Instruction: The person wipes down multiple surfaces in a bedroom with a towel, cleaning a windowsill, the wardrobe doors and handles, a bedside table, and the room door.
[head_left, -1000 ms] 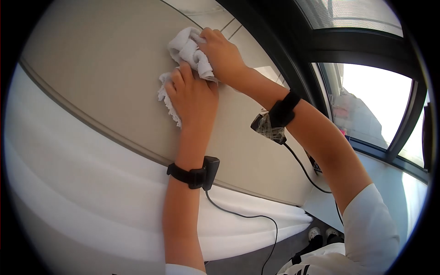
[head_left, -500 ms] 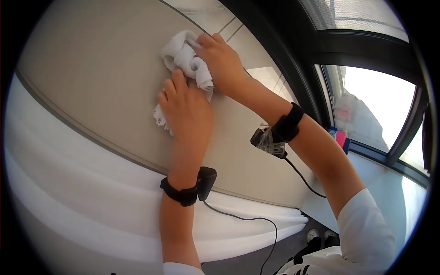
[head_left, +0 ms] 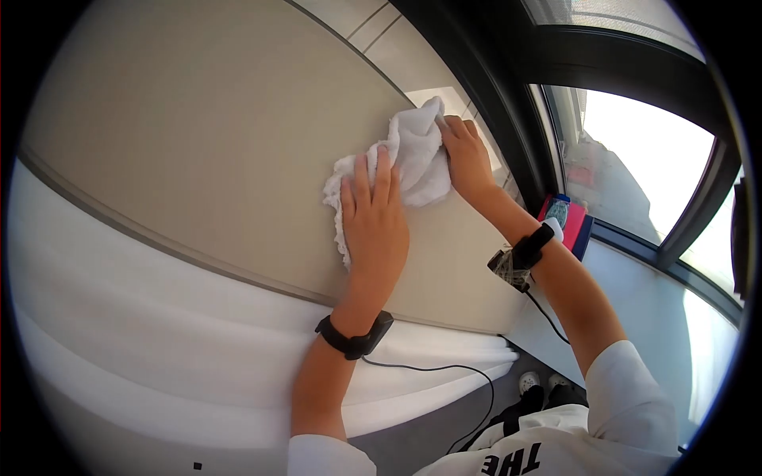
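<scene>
A white cloth [head_left: 421, 155] lies partly spread on the beige surface [head_left: 222, 143]. My left hand [head_left: 375, 218] rests on the cloth's near left part, palm down, with its fingers stretched out and a little apart. To the right, my right hand [head_left: 468, 159] pinches the cloth's far right edge between thumb and fingers, beside the surface's edge. A black band with a small box circles each wrist.
White fabric [head_left: 238, 349] hangs along the near side of the surface. A dark window frame [head_left: 484, 87] runs along the right. Pink and blue items [head_left: 575, 226] stand by the window. Cables trail from both wrist boxes.
Both hands have moved to the right with the cloth. The cloth, bunched before, is now more spread out, and my left fingers have straightened over it.
</scene>
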Motion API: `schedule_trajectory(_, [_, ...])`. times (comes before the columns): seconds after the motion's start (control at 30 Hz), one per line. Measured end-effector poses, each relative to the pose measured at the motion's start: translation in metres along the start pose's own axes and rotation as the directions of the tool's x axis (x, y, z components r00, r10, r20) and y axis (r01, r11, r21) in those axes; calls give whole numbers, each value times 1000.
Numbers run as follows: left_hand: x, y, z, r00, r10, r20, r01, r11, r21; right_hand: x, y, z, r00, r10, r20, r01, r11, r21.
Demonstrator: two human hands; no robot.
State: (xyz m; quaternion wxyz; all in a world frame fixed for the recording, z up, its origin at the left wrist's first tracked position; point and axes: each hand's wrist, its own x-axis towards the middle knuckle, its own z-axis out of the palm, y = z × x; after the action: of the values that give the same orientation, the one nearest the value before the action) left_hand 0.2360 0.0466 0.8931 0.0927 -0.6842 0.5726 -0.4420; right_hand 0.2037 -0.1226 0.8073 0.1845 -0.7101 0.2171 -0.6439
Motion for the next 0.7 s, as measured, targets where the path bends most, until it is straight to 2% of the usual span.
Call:
schedule_trajectory(0.07, [1, 9, 5, 997, -69, -32, 68, 997, -33, -12, 17, 2, 985, 123, 120, -123, 992, -1])
schedule_trajectory(0.1, [1, 14, 16, 997, -71, 1, 71, 997, 1, -25, 29, 14, 971, 174, 162, -177, 984, 5])
schedule_trajectory(0.13, [-8, 24, 25, 997, -70, 23, 71, 996, -47, -44, 40, 20, 955, 221, 199, -228, 974, 12])
schedule_trajectory(0.2, [-21, 43, 49, 996, -68, 57, 75, 987, -141, -84, 67, 29, 914, 309, 264, -354, 924, 144])
schedule_trajectory(0.27, [-44, 65, 78, 989, 2, 147, 16, 992, -125, -119, 80, 23, 854, 371, 365, -426, 901, 79])
schedule_trajectory(0.37, [-102, 107, 126, 962, 111, 248, -81, 989, -127, -196, 113, 35, 791, 513, 333, -505, 855, -118])
schedule_trajectory(0.4, [-121, 119, 139, 951, 152, 269, -120, 984, -132, -205, 104, 22, 783, 540, 308, -556, 830, -42])
schedule_trajectory(0.5, [-173, 141, 148, 889, 301, 346, -277, 954, -118, -252, 100, 4, 632, 590, 502, -657, 752, -57])
schedule_trajectory(0.53, [-192, 152, 153, 888, 277, 367, -220, 957, -191, -270, 100, -3, 567, 572, 592, -677, 734, -61])
schedule_trajectory(0.6, [-229, 164, 168, 883, 230, 409, -92, 940, -330, -301, 83, -7, 532, 526, 663, -697, 717, -10])
schedule_trajectory(0.7, [-258, 177, 147, 700, 127, 702, 336, 809, -482, -331, 52, -12, 365, 470, 804, -680, 724, -115])
